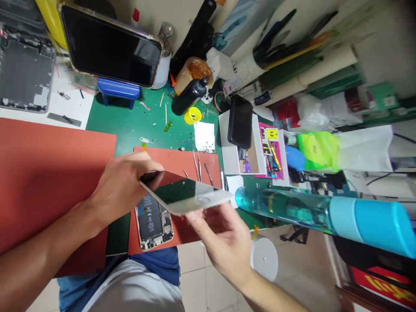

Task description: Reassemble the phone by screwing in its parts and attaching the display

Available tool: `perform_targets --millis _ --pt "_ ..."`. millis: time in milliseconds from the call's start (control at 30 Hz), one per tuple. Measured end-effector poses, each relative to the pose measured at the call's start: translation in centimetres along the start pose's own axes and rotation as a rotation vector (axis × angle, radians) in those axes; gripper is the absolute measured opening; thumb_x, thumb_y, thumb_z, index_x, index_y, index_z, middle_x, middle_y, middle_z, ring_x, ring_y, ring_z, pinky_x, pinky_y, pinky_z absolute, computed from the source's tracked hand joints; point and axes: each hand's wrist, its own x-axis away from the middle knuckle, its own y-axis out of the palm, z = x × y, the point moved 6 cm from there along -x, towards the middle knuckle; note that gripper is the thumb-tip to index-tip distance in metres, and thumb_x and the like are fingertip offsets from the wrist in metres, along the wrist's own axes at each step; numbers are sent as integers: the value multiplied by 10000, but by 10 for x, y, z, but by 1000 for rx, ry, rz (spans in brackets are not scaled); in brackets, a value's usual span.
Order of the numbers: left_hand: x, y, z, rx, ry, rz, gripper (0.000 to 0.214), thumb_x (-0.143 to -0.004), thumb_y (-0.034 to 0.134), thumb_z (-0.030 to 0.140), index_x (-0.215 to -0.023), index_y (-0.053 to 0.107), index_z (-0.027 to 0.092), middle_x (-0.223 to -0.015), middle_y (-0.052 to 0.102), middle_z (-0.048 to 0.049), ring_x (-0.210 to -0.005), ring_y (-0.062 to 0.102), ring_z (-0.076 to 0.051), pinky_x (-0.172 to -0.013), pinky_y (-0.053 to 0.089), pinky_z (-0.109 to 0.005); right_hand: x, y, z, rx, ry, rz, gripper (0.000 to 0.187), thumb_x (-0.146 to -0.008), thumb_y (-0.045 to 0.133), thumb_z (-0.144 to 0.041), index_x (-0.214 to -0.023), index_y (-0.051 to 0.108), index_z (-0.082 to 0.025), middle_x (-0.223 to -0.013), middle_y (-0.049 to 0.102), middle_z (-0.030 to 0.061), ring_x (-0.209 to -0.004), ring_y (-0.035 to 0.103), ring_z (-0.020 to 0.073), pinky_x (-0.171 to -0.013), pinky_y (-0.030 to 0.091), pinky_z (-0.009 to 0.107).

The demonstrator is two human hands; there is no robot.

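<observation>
A phone screen panel (185,190), glossy with a white edge, is held tilted in the air between both hands. My left hand (118,182) is closed on its left end, fingertips partly hidden by the panel. The fingers of my right hand (227,242) grip the lower right edge from beneath. Below the panel an opened phone body (151,223) lies on the red mat (188,227), its black battery and inner parts exposed. The panel hides the upper part of that phone. Metal tweezers (197,167) lie on the mat behind the panel.
A phone (112,45) leans on a blue stand (118,89) at the back. A black bottle (190,97) and yellow cup (193,115) stand behind the mat. To the right are a white box (227,156) and a blue water bottle (325,214). Another phone housing (26,73) sits far left.
</observation>
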Motion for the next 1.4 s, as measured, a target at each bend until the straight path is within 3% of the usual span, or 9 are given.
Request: perform_targets --millis 133,400,600,733,867,1000,1167,1300,1400 --pt "0 -3 0 -25 36 54 204 -928 612 226 -770 741 220 -779 662 -3 -720 560 -148 -664 370 -291 -12 -12 -29 8 -390 153 572 -951 839 -262 -1477 624 -323 -1285 759 81 -1029 761 223 -873 667 402" --pt "-1 -7 1 -36 88 41 262 -979 655 395 -965 845 216 -883 784 -36 -785 693 -189 -727 477 -309 -34 -3 -72 168 -837 87 171 -1030 714 -132 -1131 777 -256 -973 810 30 -941 727 221 -893 599 411" --pt "22 -35 23 -136 62 -73 437 -979 707 457 -1389 691 305 -1307 795 -30 -1139 771 -281 -996 596 -417 -46 0 -78 123 -772 51 110 -1046 704 -165 -1021 783 -238 -905 791 17 -890 706 203 -836 560 355" --pt "69 -67 46 -68 171 340 306 -1006 701 290 -1300 617 312 -1600 618 -39 -1373 686 -267 -1202 542 -491 -51 1 -80 81 -751 32 99 -1037 719 -166 -990 781 -227 -914 802 20 -883 687 197 -849 542 345" --pt "79 -44 52 -198 307 289 226 -1011 663 190 -1160 772 320 -1758 418 14 -1557 522 -290 -1265 505 -492 -57 3 -83 70 -735 12 72 -1038 726 -198 -1009 787 -223 -946 823 20 -904 695 195 -864 546 331" --pt "60 -23 39 -218 260 229 271 -1053 656 242 -1273 797 316 -1506 672 -44 -1397 658 -251 -1196 556 -422 -59 0 -86 93 -681 22 77 -1044 713 -243 -1029 786 -226 -1014 828 30 -933 726 197 -894 567 337" --pt "54 -13 32 -261 172 219 363 -1044 706 322 -1406 724 300 -1467 712 -44 -1374 664 -248 -1217 529 -419 -34 -13 -59 54 -485 79 98 -1038 689 -264 -1032 772 -211 -999 796 41 -849 713 171 -793 568 306" --pt "57 -4 31 -293 50 215 409 -1007 745 373 -1411 711 315 -1465 691 -44 -1392 635 -278 -1192 549 -428 -5 0 -5 -3 -139 -132 191 -1021 621 -269 -939 783 -210 -881 741 30 -739 672 151 -634 515 268" --pt "59 5 31 -298 -21 212 480 -972 777 363 -1439 674 325 -1501 647 -54 -1449 580 -305 -1208 539 -456 15 17 20 -134 56 -331 264 -1016 573 -291 -1105 802 -195 -782 662 0 -623 574 129 -556 465 256"
